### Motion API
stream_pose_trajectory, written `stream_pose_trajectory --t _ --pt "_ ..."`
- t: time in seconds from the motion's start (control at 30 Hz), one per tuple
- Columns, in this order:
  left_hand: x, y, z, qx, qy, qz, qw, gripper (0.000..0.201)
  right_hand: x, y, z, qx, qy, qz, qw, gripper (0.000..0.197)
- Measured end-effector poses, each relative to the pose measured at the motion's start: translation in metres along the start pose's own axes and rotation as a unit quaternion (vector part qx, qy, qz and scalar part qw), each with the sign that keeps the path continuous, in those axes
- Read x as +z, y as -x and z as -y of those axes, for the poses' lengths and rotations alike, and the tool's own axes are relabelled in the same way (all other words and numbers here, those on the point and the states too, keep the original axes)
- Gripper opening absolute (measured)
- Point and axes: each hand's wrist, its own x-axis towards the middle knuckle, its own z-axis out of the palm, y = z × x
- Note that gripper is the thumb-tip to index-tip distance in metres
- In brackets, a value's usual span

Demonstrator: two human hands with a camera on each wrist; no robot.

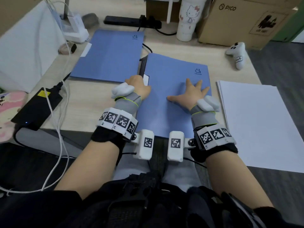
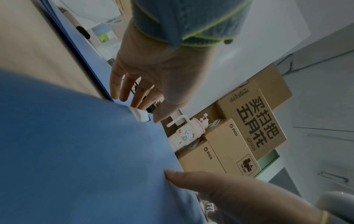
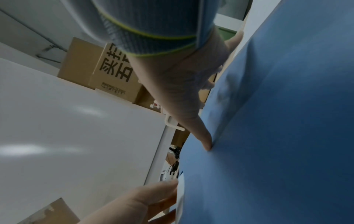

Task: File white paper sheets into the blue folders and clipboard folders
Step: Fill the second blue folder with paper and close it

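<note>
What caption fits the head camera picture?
Right hand pressing flat on a blue folder, left hand at its spine.

Right hand [image 1: 189,94] flat, fingers [image 1: 199,84] splayed, left hand [image 1: 138,84] seemingly relaxed

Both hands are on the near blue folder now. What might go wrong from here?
The near blue folder overhangs the desk's front edge; pressure from the spread right hand could tip or slide it. The left hand, fingers at the white spine tab, might snag it. The white paper stack also overhangs.
</note>
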Motion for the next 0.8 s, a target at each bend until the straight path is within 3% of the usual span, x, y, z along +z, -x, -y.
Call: stream_pose_trajectory --t 0.2,0.27,0.37,0.43,0.8 --pt "0.005 0.004 0.000 -0.027 0.097 0.002 0.995 0.005 0.003 0.006 -0.012 -0.018 -0.022 0.020 0.999 0.087" --pt "0.002 0.011 -0.003 -0.030 0.140 0.005 0.990 0.014 0.002 0.008 -0.015 -0.021 -0.026 0.018 0.999 0.087" --pt "0.001 0.010 -0.005 -0.024 0.188 0.004 0.982 0.048 -0.002 0.010 -0.018 -0.024 -0.031 0.016 0.999 0.087" --pt "0.000 0.011 -0.009 -0.011 0.212 0.002 0.977 0.050 -0.005 0.012 -0.019 -0.025 -0.048 0.012 0.998 0.086" --pt "-0.003 0.019 -0.021 0.061 0.395 -0.130 0.908 0.036 -0.049 0.019 -0.032 -0.024 -0.259 -0.152 0.954 0.097"
